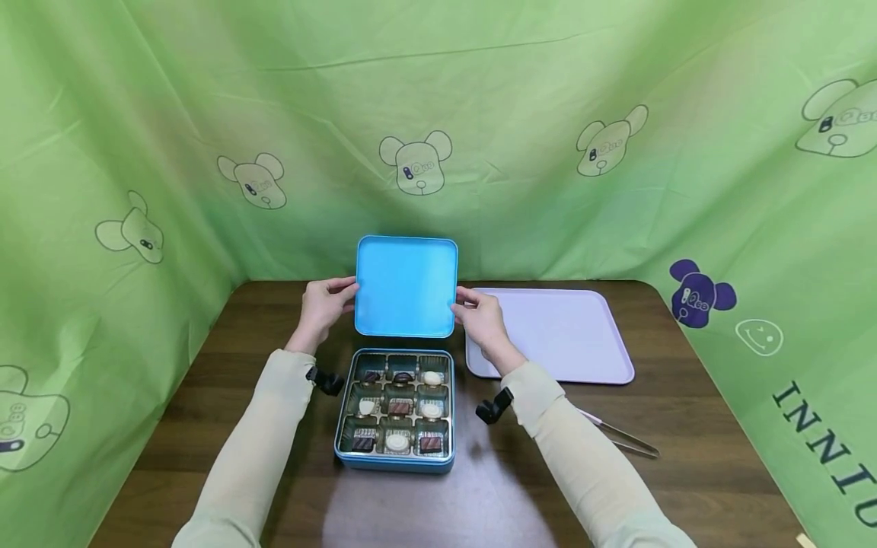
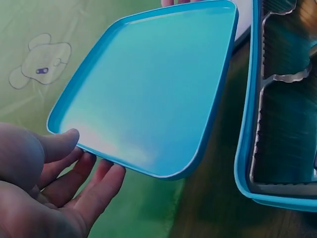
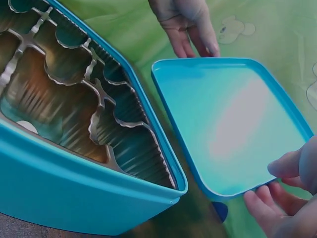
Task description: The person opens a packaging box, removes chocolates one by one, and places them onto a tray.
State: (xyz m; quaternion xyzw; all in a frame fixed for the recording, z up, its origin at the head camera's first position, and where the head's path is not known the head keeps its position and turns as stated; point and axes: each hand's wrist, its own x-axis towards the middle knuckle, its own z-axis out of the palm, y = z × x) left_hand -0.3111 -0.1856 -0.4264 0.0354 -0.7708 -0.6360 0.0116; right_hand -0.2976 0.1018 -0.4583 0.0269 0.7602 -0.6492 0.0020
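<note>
A square blue tin lid (image 1: 406,287) is held up by both hands, its hollow inside facing me. My left hand (image 1: 323,308) pinches its left edge, thumb on the inner face and fingers behind, as the left wrist view also shows. The opposite edge is pinched the same way by my right hand (image 1: 482,318). Just in front of the lid stands the uncovered blue tin (image 1: 395,463). Its divided insert holds dark, white and reddish-brown chocolates, one white piece (image 1: 397,441) among them in the front row.
To the right lies a pale lilac tray (image 1: 555,335), partly behind my right hand. Metal tongs (image 1: 633,445) rest on the wooden table (image 1: 685,487), partly covered by my right sleeve. A green printed curtain (image 1: 507,91) hangs behind and beside the table.
</note>
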